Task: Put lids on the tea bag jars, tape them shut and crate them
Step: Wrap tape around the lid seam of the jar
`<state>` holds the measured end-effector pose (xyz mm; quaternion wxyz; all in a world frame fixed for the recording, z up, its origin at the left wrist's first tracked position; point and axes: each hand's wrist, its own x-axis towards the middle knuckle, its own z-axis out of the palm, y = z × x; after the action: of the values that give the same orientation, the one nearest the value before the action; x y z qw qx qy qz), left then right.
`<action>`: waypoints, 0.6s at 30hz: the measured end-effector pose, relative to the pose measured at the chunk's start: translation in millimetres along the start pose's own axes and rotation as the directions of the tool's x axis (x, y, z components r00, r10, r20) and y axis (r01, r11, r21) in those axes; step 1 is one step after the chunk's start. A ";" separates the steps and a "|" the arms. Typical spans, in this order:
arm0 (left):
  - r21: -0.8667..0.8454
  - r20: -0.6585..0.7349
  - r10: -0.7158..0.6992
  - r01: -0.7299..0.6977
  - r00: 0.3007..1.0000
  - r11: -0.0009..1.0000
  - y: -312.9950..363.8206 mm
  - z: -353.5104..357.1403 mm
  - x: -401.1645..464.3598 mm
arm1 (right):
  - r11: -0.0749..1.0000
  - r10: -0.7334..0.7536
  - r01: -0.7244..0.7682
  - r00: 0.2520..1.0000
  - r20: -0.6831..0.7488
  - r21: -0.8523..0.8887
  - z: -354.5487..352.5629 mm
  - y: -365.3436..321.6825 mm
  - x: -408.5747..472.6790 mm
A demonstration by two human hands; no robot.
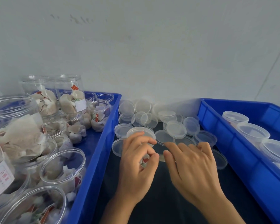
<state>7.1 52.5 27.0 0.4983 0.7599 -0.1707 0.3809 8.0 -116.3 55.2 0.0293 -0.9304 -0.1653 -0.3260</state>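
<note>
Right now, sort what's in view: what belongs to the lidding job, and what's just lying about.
Job:
- open tea bag jars in left blue crate
- loose clear lids on the dark mat
- lid in the left hand's grip
- right hand reaching over the lids
- lidded jars in right blue crate

Lying about:
- nothing apart from the wall

Open jars (63,165) fill the left crate (94,152); loose lids (176,129) lie on the worktop (160,199) between it and the right crate (233,143), holding lidded jars (252,132).
</note>
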 end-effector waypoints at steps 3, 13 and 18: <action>-0.057 0.017 -0.035 0.036 0.999 0.998 -0.8 0.3 0.4 | 1.000 -0.020 0.019 0.994 0.107 0.005 3.0 -5.2 -2.0; -0.015 0.049 -0.074 0.075 0.996 0.997 -5.9 -2.3 1.1 | 0.623 -0.160 -0.351 0.818 0.552 0.700 -6.6 3.1 8.5; -0.045 0.023 -0.067 0.068 0.998 0.997 -5.3 -7.1 1.0 | 0.486 -0.178 -0.512 0.736 0.654 0.708 -13.7 7.4 14.9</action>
<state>8.2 61.2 25.9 0.5261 0.7577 -0.1589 0.3520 13.2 -121.1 75.5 0.4612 -0.8502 -0.2036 0.1514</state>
